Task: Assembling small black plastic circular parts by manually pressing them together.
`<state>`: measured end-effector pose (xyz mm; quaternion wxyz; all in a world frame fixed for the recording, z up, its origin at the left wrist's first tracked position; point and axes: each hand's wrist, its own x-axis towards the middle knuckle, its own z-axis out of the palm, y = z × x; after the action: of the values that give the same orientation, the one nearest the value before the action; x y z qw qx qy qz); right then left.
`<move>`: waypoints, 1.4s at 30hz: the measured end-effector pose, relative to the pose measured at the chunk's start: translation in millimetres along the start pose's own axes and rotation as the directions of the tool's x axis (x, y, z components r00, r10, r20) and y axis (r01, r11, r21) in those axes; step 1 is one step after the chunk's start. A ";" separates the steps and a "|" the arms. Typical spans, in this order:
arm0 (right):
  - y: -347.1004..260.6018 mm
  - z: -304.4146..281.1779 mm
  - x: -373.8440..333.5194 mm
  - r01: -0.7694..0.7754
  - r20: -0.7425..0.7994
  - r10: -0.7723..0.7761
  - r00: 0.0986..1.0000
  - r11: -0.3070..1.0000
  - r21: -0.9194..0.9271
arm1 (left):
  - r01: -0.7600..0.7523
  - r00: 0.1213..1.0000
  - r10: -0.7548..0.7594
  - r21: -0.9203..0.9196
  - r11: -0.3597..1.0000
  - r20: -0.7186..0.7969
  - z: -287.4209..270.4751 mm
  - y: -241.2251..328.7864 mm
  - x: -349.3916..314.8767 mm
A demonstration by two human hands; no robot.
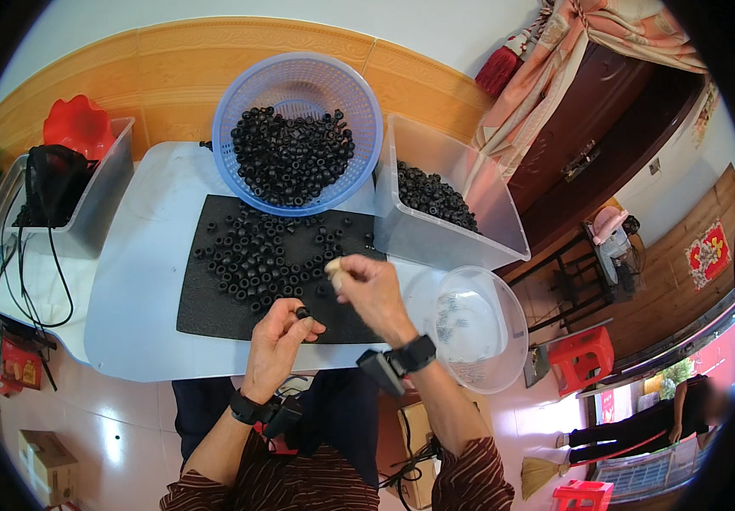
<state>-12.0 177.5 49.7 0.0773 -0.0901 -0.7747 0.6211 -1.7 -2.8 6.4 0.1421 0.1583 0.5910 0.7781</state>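
My left hand (275, 341) is closed around a small black ring-shaped piece (302, 312), pinched between thumb and fingers above the mat's front edge. Just right of it, my right hand (371, 294) has its fingers drawn together. Something pale tan covers or sits at those fingertips; whether they hold a small part cannot be made out. Under both hands lies a dark mat (193, 311) on a white table. Many loose black ring-shaped pieces (252, 266) are spread over the mat's far part.
At the mat's far edge stands a blue basket (367, 119) of black pieces. Right of it is a translucent box (453, 243) with more. A round clear tub (508, 341) holds tiny metallic bits. Bins and cables flank the left side; a person (640, 430) stands far right.
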 end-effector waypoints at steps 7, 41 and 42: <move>13.8 22.2 -36.3 0.117 0.063 -0.125 0.990 0.986 0.115 | 0.044 0.999 -0.044 -0.018 0.999 -0.003 0.7 1.6 1.7; -5.8 53.1 97.8 0.656 0.474 -0.461 0.750 0.427 -0.623 | 0.081 0.993 -0.076 -0.064 0.995 0.089 -10.9 -9.4 -5.9; -2.6 48.1 98.6 0.654 0.477 -0.451 0.754 0.450 -0.609 | 0.083 0.992 -0.077 -0.052 0.995 0.100 -11.4 -9.0 -5.7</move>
<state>-119.1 154.6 42.6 0.1362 0.2233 -0.9459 0.1919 -0.9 -12.8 -5.5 0.2062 0.1682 0.5670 0.7795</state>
